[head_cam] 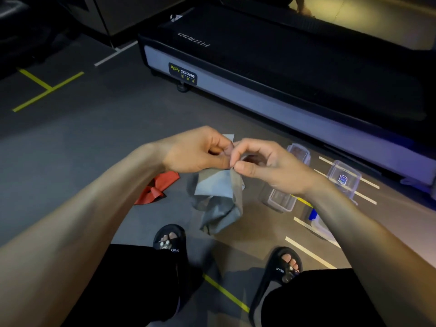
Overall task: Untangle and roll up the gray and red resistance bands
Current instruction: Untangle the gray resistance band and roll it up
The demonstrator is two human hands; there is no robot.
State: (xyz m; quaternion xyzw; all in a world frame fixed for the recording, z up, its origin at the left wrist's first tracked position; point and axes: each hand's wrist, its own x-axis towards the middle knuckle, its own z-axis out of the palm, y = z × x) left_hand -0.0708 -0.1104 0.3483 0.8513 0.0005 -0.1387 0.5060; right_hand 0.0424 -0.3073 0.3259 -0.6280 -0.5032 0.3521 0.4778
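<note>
- Left hand (pixel 195 152) and right hand (pixel 262 164) both pinch the gray band's (pixel 217 197) top edge; it hangs straight down.
- Red band (pixel 158 187) lies on the floor, nearer the left hand.

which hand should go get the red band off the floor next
Probably the left hand: the red band lies on the floor just below its wrist, while the right hand is across the gray band.
</note>
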